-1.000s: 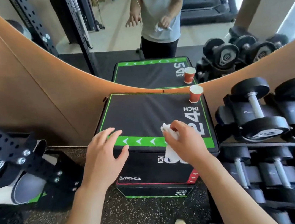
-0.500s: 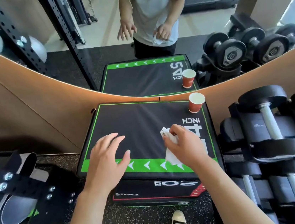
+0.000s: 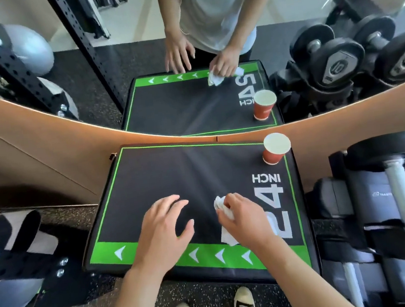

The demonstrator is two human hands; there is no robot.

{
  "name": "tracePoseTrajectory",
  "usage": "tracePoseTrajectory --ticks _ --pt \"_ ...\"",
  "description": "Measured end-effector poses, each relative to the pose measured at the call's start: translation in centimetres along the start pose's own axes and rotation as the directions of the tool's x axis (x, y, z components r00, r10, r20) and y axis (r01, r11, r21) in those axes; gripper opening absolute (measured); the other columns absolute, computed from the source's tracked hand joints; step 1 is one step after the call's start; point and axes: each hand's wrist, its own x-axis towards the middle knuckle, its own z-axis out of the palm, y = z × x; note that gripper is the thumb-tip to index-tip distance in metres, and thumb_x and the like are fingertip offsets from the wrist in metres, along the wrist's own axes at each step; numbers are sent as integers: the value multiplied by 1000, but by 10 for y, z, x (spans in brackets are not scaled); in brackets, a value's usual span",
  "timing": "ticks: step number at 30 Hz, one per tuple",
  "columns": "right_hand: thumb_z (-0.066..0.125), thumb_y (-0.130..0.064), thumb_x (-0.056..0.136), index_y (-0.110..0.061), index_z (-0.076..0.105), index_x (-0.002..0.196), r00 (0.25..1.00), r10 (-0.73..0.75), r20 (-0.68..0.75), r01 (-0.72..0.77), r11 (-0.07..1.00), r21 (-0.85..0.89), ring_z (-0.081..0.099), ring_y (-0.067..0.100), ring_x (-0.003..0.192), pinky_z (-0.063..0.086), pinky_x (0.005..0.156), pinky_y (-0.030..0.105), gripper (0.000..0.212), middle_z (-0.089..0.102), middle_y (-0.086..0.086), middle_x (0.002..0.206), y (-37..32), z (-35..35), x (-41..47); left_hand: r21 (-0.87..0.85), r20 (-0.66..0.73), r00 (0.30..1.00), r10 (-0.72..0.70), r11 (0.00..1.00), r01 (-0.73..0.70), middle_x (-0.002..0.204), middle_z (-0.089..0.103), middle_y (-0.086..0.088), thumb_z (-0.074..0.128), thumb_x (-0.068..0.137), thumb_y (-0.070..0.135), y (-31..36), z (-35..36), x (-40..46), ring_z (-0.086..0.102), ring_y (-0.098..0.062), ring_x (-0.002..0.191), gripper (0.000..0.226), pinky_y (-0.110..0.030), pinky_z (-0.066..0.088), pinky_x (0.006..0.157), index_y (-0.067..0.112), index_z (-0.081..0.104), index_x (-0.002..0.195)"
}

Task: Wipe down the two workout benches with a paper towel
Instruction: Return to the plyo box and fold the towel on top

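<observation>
Wiping barely begun on the black-and-green 24-inch plyo box [image 3: 189,180].
The right hand [image 3: 248,220] pinched a crumpled paper towel [image 3: 222,208] against the box top, near its front edge; the left hand [image 3: 163,230] hovered open beside it, fingers spread, contact unclear; a red paper cup [image 3: 275,150] occupied the far right corner, so that patch looked unwiped; no second bench appeared, only a mirror [image 3: 184,53] reflection; dampness of the towel could not be judged.

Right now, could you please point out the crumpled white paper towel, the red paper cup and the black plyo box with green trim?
crumpled white paper towel [image 3: 222,205]: head view, bunched top.
red paper cup [image 3: 273,156]: head view, side wall.
black plyo box with green trim [image 3: 186,175]: head view, bare top.
</observation>
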Motion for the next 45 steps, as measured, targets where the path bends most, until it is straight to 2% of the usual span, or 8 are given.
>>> tracePoseTrajectory --ticks 5,10,15,21,31,34,38,45 --pt "63 -38 96 -15 50 83 999 -34 21 36 993 -109 54 28 72 40 61 39 29 56 0 79 12 25 1 -22 56 998 31 999 -30 142 59 4 53 92 46 -6 25 11 52 -21 133 50 -41 43 113 21 68 133" --pt "56 -43 98 -16 58 101 999 -17 41 27 962 -271 59 27 87 44 77 39 28 61 -2 93 13 41 -4 -19 136 986 93 996 -91 144 58 3 67 93 39 -15 47 16 52 -22 134 46 -43 44 112 22 67 135" --pt "66 -52 88 -18 63 101 998 -37 -44 18 927 -374 56 27 87 47 77 42 36 58 -3 93 9 35 -15 -8 223 960 170 985 -173 146 57 3 64 95 40 -23 62 13 52 -22 138 47 -43 43 113 23 65 138" --pt "64 -54 85 -21 62 99 970 -10 -244 -77 936 -344 49 23 88 44 78 38 37 54 -3 100 5 27 -42 -65 207 939 274 962 -266 129 64 4 70 92 28 -18 61 25 60 -22 122 37 -41 50 103 18 70 128" --pt "73 -33 82 -16 56 95 982 62 -178 -120 934 -338 49 21 79 45 64 32 27 49 -2 91 -6 40 -49 -35 347 863 367 925 -379 131 55 5 58 98 31 -8 75 50 53 -21 121 41 -36 45 100 22 57 138" --pt "69 -37 83 -15 57 97 987 95 -129 -130 947 -295 48 21 81 48 70 36 28 50 -2 92 -8 39 -46 -22 361 862 357 927 -374 127 55 7 60 96 31 -8 79 53 53 -20 118 39 -37 45 98 23 58 134" --pt "57 -51 93 -23 58 103 978 186 -98 -193 979 -69 46 12 89 43 67 28 29 49 -12 99 6 22 -45 -47 315 866 389 917 -395 120 57 6 65 91 22 -8 80 54 57 -21 109 37 -37 49 91 22 63 128" --pt "63 -23 87 -18 60 114 972 221 -74 -232 954 -191 48 19 100 48 85 33 27 53 -6 110 33 5 -55 -75 237 840 489 871 -486 111 60 1 74 79 10 -8 85 57 60 -24 96 29 -39 52 81 21 72 106"
